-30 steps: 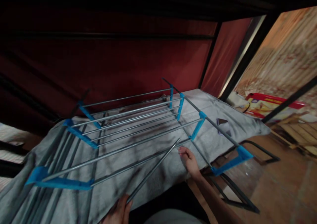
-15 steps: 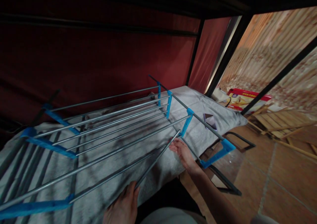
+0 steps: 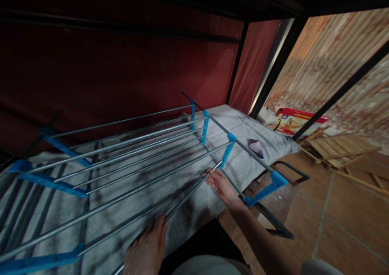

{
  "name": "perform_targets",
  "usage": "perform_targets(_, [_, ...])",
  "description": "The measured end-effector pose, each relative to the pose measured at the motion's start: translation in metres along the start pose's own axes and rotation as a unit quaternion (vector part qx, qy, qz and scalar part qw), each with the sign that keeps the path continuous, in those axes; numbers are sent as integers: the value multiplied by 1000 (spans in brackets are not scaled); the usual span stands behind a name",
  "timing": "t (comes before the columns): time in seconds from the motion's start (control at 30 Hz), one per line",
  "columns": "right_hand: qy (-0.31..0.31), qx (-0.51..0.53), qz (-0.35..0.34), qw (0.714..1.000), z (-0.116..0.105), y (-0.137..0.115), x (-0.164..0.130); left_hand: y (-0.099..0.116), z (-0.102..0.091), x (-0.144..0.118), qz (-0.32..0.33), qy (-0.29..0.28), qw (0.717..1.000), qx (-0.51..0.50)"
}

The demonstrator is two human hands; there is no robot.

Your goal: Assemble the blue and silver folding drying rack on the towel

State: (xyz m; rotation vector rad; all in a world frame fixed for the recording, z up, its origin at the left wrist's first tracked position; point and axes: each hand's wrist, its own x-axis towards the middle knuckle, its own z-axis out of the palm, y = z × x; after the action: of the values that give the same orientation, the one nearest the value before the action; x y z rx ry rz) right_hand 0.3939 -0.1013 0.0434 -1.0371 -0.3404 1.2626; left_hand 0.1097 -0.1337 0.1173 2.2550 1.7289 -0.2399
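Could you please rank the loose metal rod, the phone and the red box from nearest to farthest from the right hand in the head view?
1. Loose metal rod: its far end is at the right hand, over the grey blanket.
2. Phone: beyond the hand and to its right, lying on the blanket.
3. Red box: farthest, on the floor by the wall, right.

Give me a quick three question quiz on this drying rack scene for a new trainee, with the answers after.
1. True or false: both hands touch the same loose metal rod.
2. What lies on the grey blanket beyond the drying rack? A phone, B cup, C book.
3. What colour are the rack's plastic brackets?

Key:
1. True: the left hand is at its near end, the right hand at its far end.
2. A, a dark phone.
3. Blue.
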Motion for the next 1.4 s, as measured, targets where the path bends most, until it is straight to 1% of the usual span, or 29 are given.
perform_targets(0.1, [6,-1,-6,1000,0,2,4,0,-4,7,-1,-15,1000,1])
perform_targets(0.2, [10,-12,-19,1000,-3,3,8,2,-8,13,-4,-10,1000,15])
perform_targets(0.33, [15,-25,-16,999,-10,5,13,0,-10,20,23,7,1000,19])
perform_targets(0.43, [10,-29,-19,999,-13,6,16,-2,-12,24,26,16,999,18])
perform_targets(0.53, [5,-32,-19,999,-13,7,18,-1,-15,26,25,12,999,22])
perform_targets(0.73, [24,-24,-8,999,-10,5,18,0,-18,32,35,-2,999,29])
perform_targets(0.83, [27,-37,-9,999,-8,1,18,-1,-16,35,42,5,999,34])
perform_targets(0.93, [31,-52,-1,998,-7,-4,15,-2,-15,37,53,23,997,47])
perform_targets(1.0, [17,-105,23,994,-6,-7,10,-1,-16,38,55,34,997,48])
perform_targets(1.07, [-23,-197,38,979,-5,-10,1,0,-16,39,54,46,997,39])
perform_targets(1.1, [-47,-242,32,969,-3,-12,-4,2,-15,38,55,52,997,32])
perform_targets(1.13, [-72,-279,15,957,0,-15,-10,3,-14,37,55,58,997,25])
perform_targets(1.2, [-120,-329,-42,936,11,-20,-22,6,-11,36,55,66,996,14])
perform_targets(1.3, [-182,-397,-129,891,38,-28,-34,7,-4,35,58,79,995,9])
perform_targets(1.37, [-232,-442,-188,846,63,-29,-36,7,1,34,68,91,994,6])
perform_targets(1.4, [-268,-460,-213,819,77,-28,-37,6,5,34,72,99,992,4])
